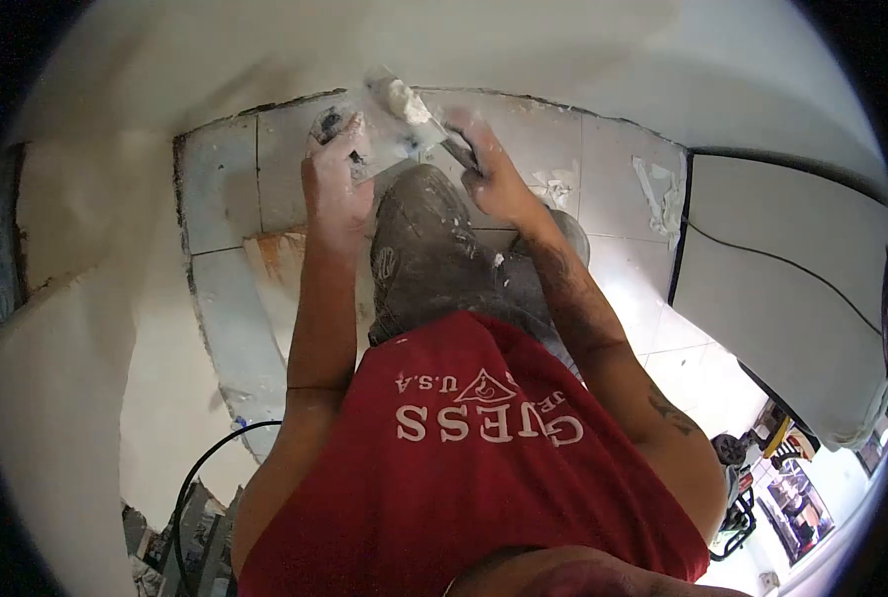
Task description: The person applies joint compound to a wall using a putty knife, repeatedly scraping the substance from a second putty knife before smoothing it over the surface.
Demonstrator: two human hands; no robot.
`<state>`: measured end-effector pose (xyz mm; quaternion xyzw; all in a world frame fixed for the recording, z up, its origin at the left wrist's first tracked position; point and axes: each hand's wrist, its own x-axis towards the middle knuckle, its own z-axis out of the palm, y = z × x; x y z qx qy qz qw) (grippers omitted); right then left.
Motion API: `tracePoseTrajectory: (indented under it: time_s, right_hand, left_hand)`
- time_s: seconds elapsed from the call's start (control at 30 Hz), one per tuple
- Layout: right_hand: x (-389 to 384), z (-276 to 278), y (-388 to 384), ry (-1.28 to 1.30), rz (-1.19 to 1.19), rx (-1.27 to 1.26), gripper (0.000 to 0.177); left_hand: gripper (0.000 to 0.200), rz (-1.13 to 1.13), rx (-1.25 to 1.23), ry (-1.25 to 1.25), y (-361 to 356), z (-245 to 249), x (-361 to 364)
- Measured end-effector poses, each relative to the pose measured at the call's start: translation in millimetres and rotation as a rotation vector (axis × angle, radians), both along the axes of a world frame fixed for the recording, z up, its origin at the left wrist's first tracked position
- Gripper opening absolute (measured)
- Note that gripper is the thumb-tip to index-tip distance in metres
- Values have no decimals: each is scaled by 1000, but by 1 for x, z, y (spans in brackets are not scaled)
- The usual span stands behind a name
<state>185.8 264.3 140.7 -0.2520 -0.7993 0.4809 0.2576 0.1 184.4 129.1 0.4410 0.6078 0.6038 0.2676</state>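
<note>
My left hand [340,164], coated in white dust, is closed around a flat, putty-smeared plate [389,147] that spans the gap towards the other hand. Its kind is blurred by motion and smears. My right hand [486,159] grips a putty knife [456,149] by its handle, the blade angled up and left. A lump of white putty [407,102] sits on the blade, over the plate. Both hands are in front of my knees, close to the foot of the wall.
A pale wall [523,50] rises ahead, with a rough dark gap along the floor tiles [613,179]. White scraps [658,194] lie on the right. A white panel [772,259] with a thin cable stands at right. A black hose [187,478] curves at lower left.
</note>
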Motion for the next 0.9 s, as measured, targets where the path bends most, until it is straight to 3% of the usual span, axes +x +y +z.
tracePoseTrajectory:
  time_s: [0.1,0.2,0.27,0.37,0.47,0.57,0.77,0.9]
  right_hand:
    - [32,-37,3,-145,236,-2,70]
    - [59,-52,35,-19,-21,59,69]
    - [50,6,53,-211,-97,294,68]
    - [35,14,70,-324,78,398,69]
    - [31,9,64,-422,130,349,71]
    - [41,-18,57,-314,179,331,72]
    - [52,-39,45,-283,327,154,72]
    - [60,-19,31,-375,412,-379,69]
  left_hand:
    - [16,38,43,-1024,17,28,6]
    - [14,11,-124,-927,32,30,19]
    - [14,-44,-243,-936,43,19,30]
    - [19,-57,-353,-855,63,6,40]
    - [22,-36,-430,-761,75,2,39]
    - [22,-10,-431,-746,84,-25,37]
    - [21,-17,-645,-657,94,-40,29]
    - [27,-14,-703,-517,92,-105,-26]
